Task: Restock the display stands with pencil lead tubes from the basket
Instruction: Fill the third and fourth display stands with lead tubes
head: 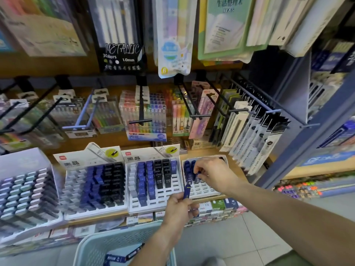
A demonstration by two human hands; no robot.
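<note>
My right hand (213, 174) pinches a blue tube (197, 174) over the rightmost stand (208, 189); my left hand (177, 209) grips another tube (186, 191) just below it. I'd seat each upright in an empty slot.

Lead tube pinched in left hand (177, 205): dark blue tube (186, 191) with a thin yellow band near its top. Tube at the right hand (212, 174): same dark blue. Right display stand (203, 189): white, slotted, a few dark blue tubes. Middle stand (153, 203): white; columns of pale grey, blue, black. Left stand (92, 206): white; grey, blue, black blocks. Basket (119, 244): pale teal, perforated grid, blue tubes inside. Shelf edge (236, 167): tan wood. Hanging pack (121, 56): black, white lettering.
</note>
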